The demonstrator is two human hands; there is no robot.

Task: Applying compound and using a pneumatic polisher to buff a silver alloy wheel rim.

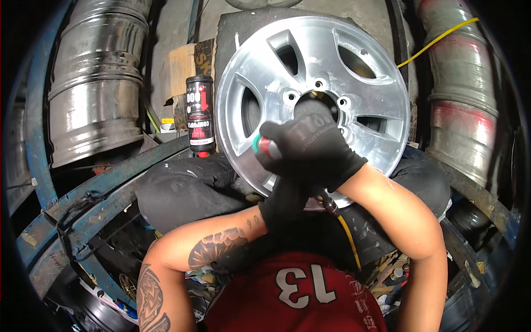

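A silver alloy wheel (278, 97) lies face up in front of me, with a ring of lug holes around its open centre. Both hands wear black gloves and come together over its near half. My right hand (317, 143) is closed around a handheld air tool, whose red body (267, 147) and green-rimmed end (256, 144) show between the gloved fingers. Under it is my left hand (286, 203); its fingers are mostly hidden, so its grip cannot be made out. A yellow air hose (348, 238) with a dark coupling (330, 205) runs out below the hands.
Left of the wheel stands a black bottle (200, 114) of compound, red cap down, near cardboard (179, 68). Metal wheel barrels are stacked at left (97, 116) and right (460, 137). Blue steel frame bars (120, 174) flank my bent legs. More yellow hose (439, 39) lies at upper right.
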